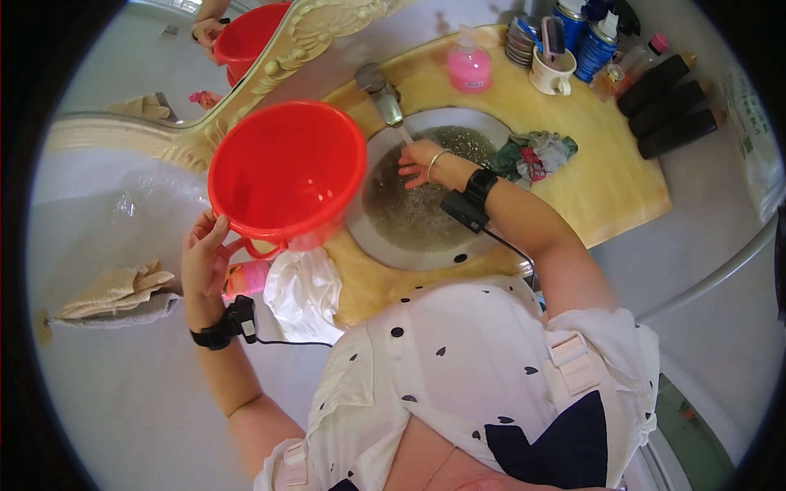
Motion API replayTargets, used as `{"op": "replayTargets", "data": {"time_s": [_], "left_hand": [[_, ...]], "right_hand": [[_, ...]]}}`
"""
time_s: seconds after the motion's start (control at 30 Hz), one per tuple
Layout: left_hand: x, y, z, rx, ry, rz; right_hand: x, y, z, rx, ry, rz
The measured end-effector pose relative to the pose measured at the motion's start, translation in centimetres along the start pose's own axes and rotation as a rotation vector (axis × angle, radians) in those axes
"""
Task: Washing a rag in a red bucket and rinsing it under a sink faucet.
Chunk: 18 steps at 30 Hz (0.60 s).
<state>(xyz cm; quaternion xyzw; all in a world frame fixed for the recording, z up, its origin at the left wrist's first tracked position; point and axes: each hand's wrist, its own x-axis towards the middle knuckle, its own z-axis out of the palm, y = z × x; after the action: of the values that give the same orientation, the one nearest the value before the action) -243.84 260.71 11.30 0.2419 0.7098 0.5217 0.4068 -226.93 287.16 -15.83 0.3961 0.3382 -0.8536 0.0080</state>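
My left hand (208, 250) is closed on the near-left rim of a red plastic basin (282, 159), thumb at the lip. The basin is tilted so that its inside faces me, and it looks empty. Its lower side is over the counter, left of the white sink (358, 231). My right hand (424, 162), fingers apart and holding nothing, reaches under the metal faucet (382, 96), where water runs down beside it. Murky, rippling water (413, 214) stands in the sink. A bunched wet cloth (532, 157) in green, grey and red lies at the sink's right edge.
On the yellow counter (598, 196) are a pink soap bottle (469, 67), a white mug (551, 74) with brushes, blue spray cans (596, 51) and black bottles (675, 135). White fabric (301, 288) hangs below the basin. Towels (119, 295) are at left; a framed mirror (246, 94) stands behind.
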Motion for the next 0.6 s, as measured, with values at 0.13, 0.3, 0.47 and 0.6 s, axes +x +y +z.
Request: {"op": "replayTargets", "data": {"time_s": [0.13,0.3,0.47,0.6], "left_hand": [[-1.6,-5.5,-5.5,-0.368,0.128,0.136],[-2.5,-11.2,-13.6,-0.549,0.156,0.203],[-3.4,-13.2,-18.5,-0.582,0.273,0.243],[-4.2,-14.8,-18.6,-0.183,0.665,0.145]], "right_hand": [[3.6,0.9,4.5,-0.07,0.253,-0.065],[8.0,4.3,8.5,-0.184,0.386,0.002],[10.0,5.0,13.1,-0.211,0.332,-0.047],[9.7,4.2,15.1,0.085,0.183,-0.129]]}}
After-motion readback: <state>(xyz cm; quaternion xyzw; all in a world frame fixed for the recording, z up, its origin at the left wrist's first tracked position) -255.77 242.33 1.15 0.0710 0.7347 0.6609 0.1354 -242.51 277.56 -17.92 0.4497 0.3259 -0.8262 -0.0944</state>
